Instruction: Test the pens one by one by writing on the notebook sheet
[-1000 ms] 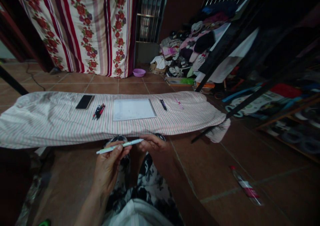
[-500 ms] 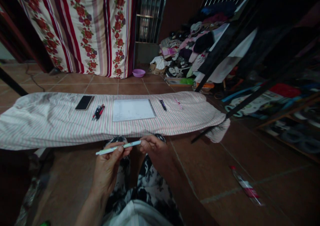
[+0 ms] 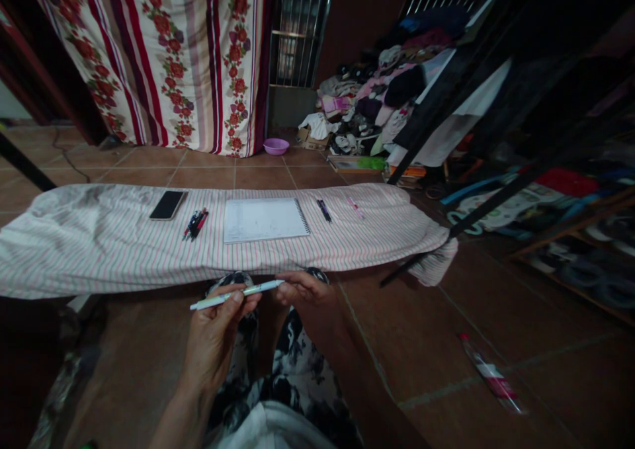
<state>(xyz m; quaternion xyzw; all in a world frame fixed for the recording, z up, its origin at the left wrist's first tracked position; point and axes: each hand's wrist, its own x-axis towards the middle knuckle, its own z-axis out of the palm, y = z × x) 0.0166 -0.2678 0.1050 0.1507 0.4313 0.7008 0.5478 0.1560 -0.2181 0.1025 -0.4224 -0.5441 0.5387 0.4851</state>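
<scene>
A slim light-blue and white pen [image 3: 265,287] is held level above my knees. My left hand [image 3: 218,320] grips its middle, with the thumb pressed along the top and fingers beneath. At the pen's right end, my right hand [image 3: 310,300] has its thumb and bent fingers closed at the tip. Just beyond both hands, an open spiral notebook [image 3: 265,221] lies on the striped cloth [image 3: 258,258]. Several pens [image 3: 195,224] form a small bunch left of the notebook. Dark pens [image 3: 324,211] and a pink pen [image 3: 356,207] lie to its right.
A black phone [image 3: 167,205] rests on the cloth's left part. Dark metal bars [image 3: 426,254] slant past the cloth's right end. A plastic bottle [image 3: 491,375] lies on the tiled floor at right. Farther back are a purple basin [image 3: 276,146] and heaped clothes [image 3: 377,92].
The pen's right end shows slightly more in front of my right fingers, which have shifted a little. My left hand keeps the same grip. The view has moved very slightly.
</scene>
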